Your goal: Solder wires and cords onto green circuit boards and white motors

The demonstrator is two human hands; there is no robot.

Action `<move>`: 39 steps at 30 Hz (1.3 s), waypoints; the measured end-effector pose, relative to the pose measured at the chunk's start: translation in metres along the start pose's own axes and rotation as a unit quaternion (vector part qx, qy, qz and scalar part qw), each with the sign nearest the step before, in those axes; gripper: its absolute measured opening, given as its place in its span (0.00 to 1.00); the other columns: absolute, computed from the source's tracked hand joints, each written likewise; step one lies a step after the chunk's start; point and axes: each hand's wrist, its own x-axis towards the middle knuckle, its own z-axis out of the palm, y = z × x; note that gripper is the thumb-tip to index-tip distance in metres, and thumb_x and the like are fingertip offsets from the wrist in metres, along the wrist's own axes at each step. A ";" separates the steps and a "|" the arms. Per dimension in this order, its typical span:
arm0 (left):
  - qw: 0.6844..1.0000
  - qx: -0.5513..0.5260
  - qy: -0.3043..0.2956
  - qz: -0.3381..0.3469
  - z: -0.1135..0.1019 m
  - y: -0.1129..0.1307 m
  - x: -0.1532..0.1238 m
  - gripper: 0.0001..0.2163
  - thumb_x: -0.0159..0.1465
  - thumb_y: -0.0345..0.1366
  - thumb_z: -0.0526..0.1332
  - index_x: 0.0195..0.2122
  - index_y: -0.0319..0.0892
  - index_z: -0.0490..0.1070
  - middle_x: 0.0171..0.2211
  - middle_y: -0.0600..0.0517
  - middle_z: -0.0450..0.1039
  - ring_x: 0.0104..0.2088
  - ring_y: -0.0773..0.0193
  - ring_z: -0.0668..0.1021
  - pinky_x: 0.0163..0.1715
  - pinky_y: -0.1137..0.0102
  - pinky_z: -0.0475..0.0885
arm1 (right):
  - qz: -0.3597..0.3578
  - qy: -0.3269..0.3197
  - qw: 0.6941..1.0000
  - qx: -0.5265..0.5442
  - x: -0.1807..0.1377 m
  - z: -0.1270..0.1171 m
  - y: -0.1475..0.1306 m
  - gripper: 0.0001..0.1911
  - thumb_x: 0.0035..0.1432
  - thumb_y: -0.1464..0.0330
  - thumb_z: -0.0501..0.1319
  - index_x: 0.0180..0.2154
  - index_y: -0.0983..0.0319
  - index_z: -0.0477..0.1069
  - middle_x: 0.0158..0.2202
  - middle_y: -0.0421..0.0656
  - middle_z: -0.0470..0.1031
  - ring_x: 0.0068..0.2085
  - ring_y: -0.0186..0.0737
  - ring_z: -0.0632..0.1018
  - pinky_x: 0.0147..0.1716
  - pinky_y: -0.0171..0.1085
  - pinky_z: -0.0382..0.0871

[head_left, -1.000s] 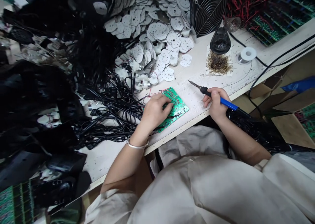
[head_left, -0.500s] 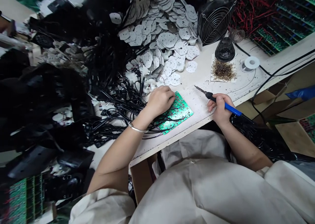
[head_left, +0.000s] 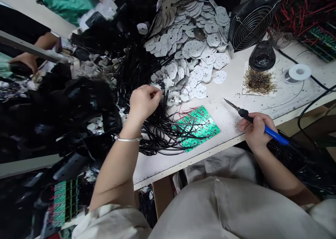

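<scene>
My right hand is closed around the blue handle of a soldering iron, whose tip points up and left above the bench. My left hand, with curled fingers, is at the bundle of black cables, near the white parts. Whatever its fingertips may hold is hidden. Between my hands lies a green circuit board with red and black wires across it; neither hand touches it.
Behind the board are piled white round plates. A black fan, an iron stand and a solder spool stand right. Dark parts crowd the left, where another person's hand shows. The bench edge runs before me.
My left hand has left the circuit board and moved left to the black cables. The soldering iron remains in my right hand. The view has swung left, showing another person's hand.
</scene>
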 end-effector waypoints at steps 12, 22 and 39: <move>0.992 0.075 -0.058 -0.088 -0.003 0.003 0.017 0.21 0.59 0.56 0.59 0.40 0.44 0.76 0.35 0.45 0.78 0.36 0.51 0.78 0.35 0.63 0.70 | 0.026 0.028 0.999 0.028 -0.001 0.000 0.001 0.08 0.56 0.63 0.61 0.32 0.61 0.74 0.19 0.37 0.75 0.13 0.36 0.69 0.12 0.36 0.62; 0.985 0.124 0.027 -0.117 -0.008 -0.043 0.073 0.16 0.61 0.41 0.57 0.45 0.38 0.72 0.45 0.43 0.75 0.47 0.49 0.73 0.45 0.61 0.67 | 0.025 0.007 1.000 0.014 -0.004 -0.001 0.002 0.09 0.59 0.61 0.61 0.34 0.61 0.73 0.20 0.37 0.75 0.14 0.34 0.70 0.13 0.35 0.63; 0.966 0.033 -0.048 0.252 -0.007 0.001 -0.060 0.13 0.66 0.42 0.56 0.48 0.44 0.72 0.45 0.45 0.75 0.44 0.53 0.76 0.44 0.60 0.71 | -0.001 0.010 0.999 0.039 -0.001 0.003 0.001 0.09 0.61 0.61 0.59 0.34 0.59 0.72 0.20 0.36 0.73 0.14 0.32 0.69 0.13 0.34 0.62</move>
